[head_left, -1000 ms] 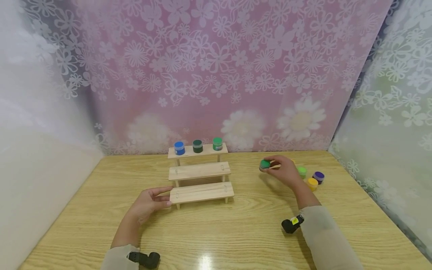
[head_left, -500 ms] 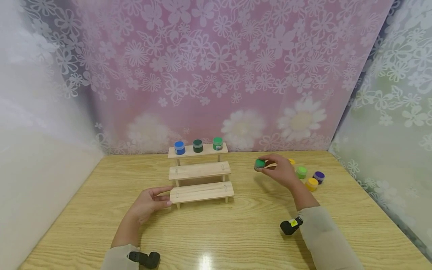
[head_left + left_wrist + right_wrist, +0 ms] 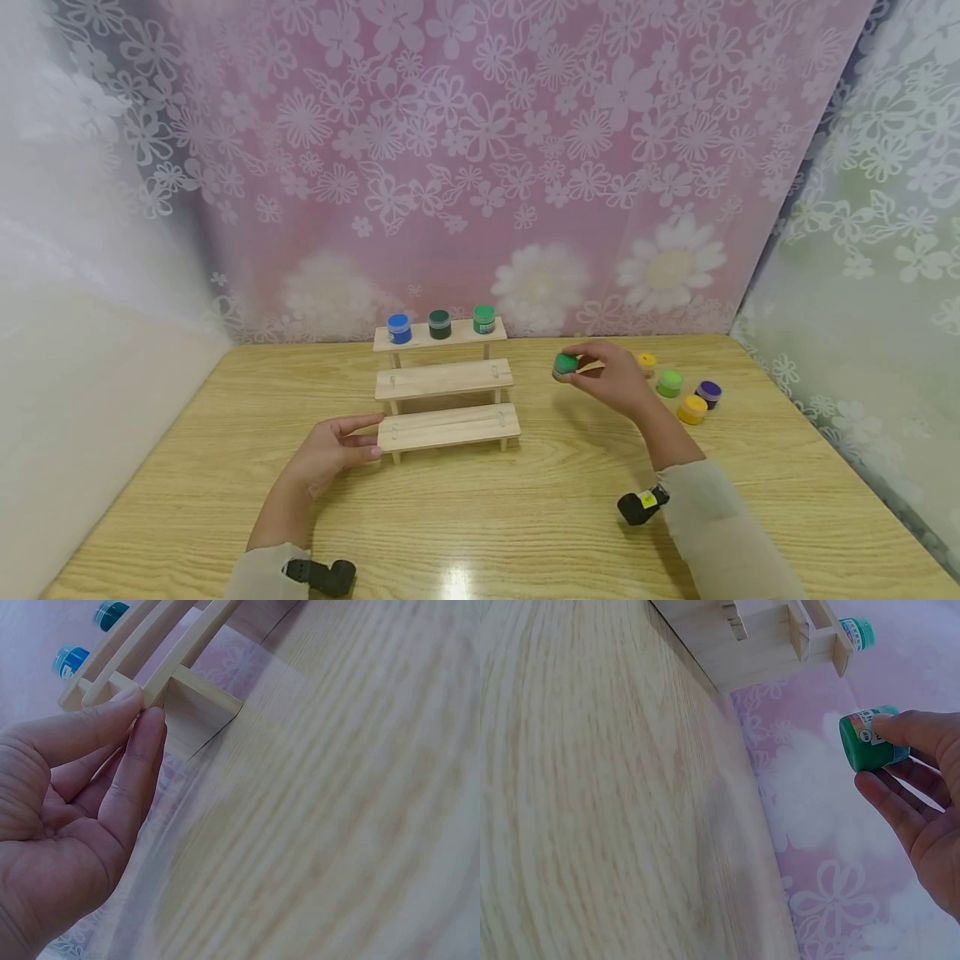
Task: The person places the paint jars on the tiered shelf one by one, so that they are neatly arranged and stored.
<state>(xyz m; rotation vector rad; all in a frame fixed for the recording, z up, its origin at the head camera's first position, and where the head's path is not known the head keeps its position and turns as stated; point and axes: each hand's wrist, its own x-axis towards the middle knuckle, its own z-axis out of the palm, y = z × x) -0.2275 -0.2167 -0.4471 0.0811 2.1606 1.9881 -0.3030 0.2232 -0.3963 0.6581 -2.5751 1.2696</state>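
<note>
In my right hand point(image 3: 617, 381) a green paint jar point(image 3: 866, 742) is pinched between thumb and fingers, held above the table to the right of a three-tier wooden stand point(image 3: 446, 427). My left hand point(image 3: 324, 457) grips the left end of the stand's lowest shelf; thumb and fingertips meet at that board's corner in the left wrist view. Along the top shelf stand a blue paint jar point(image 3: 399, 330), a dark green paint jar point(image 3: 439, 325) and another green paint jar point(image 3: 483, 320). The middle and lowest shelves carry no jars.
Right of my right hand, a light green jar point(image 3: 670, 383), a purple jar point(image 3: 708, 394) and two yellow ones, the front yellow jar point(image 3: 692, 409) and the rear yellow jar point(image 3: 647, 363), sit on the wooden table point(image 3: 480, 517). A pink flowered curtain point(image 3: 480, 167) hangs behind.
My right hand has moved left toward the stand with the green paint jar, uncovering the rear yellow jar. My left hand and the stand have stayed in place.
</note>
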